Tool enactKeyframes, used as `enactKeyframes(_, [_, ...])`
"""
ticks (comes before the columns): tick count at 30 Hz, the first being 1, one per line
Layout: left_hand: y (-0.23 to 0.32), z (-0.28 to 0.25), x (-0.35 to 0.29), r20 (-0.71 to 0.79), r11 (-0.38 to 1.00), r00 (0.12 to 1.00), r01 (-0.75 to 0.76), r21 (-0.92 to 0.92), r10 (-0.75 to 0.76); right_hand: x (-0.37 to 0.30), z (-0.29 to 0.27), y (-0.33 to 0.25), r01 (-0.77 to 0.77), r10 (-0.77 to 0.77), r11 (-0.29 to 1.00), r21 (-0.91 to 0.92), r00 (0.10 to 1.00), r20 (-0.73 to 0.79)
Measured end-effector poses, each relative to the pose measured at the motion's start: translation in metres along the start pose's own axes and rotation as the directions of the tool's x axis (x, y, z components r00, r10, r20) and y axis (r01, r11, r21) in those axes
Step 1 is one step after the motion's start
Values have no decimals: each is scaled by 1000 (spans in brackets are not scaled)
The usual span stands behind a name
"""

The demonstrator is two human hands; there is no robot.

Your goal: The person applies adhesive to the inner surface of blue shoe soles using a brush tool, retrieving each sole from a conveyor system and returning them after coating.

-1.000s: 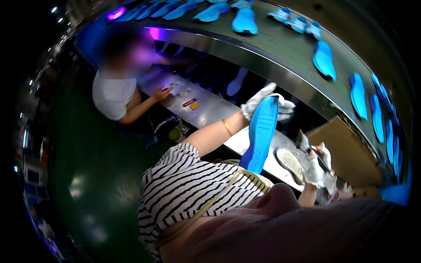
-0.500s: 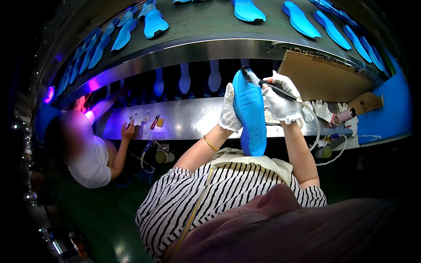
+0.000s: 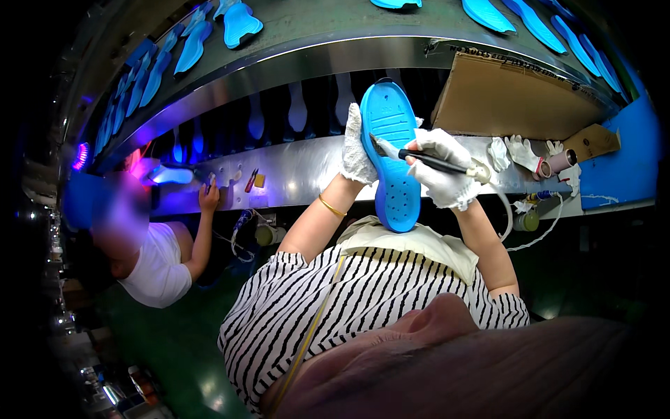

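My left hand (image 3: 356,155), in a white knitted glove, grips the left edge of a blue shoe sole (image 3: 400,192). The sole stands nearly upright, its ridged and perforated inner face toward me and its lower end by my apron. In my gloved right hand (image 3: 450,183) is a brush (image 3: 436,161) with a black handle, pinched between the fingers. Pale bristles meet the sole's left rim near its middle. From the handle's rear end, a clear hose (image 3: 504,202) curves down.
Blue soles (image 3: 488,14) lie on the dark conveyor belt (image 3: 314,22) beyond a metal edge. A cardboard sheet (image 3: 509,98) leans at right, near loose white gloves (image 3: 520,153) and a spool (image 3: 560,161). A co-worker (image 3: 157,258) works at left by small cutters (image 3: 252,179) and a yellow block (image 3: 259,181).
The brush has gone from the sole's top end down its left rim. The sole has turned to show more of its inner face. A lit sole now appears by the co-worker.
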State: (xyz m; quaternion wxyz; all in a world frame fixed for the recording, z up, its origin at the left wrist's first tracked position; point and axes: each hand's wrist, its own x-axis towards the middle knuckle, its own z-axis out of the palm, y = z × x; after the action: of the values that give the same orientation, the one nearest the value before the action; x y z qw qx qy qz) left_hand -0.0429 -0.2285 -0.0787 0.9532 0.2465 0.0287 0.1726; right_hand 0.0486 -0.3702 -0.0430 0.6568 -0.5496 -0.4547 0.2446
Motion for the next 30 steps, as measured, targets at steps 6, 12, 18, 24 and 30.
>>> enactKeyframes(6, [7, -2, -3, -45, 997, 997, 61, 55, -58, -12, 2, -5, 369, -342, 863, -344, 929, 141])
enactKeyframes(12, [-16, -2, -44, -137, 934, 989, 93, 346, -47, -39, -17, 18, -166, 167, 986, 22, 985, -52])
enactKeyframes(18, [-24, -14, -34, -184, 958, 982, 101, 269, -52, -41, -10, 11, -155, 151, 984, 83, 987, 49])
enactKeyframes(24, [-19, -14, -6, 27, 997, 999, -37, 67, 35, -30, -4, 15, 177, -177, 966, -191, 984, 17])
enactKeyframes(30, [-3, -9, 4, 42, 983, 984, -172, -71, 175, -24, -7, 10, 199, -202, 979, 36, 974, 99])
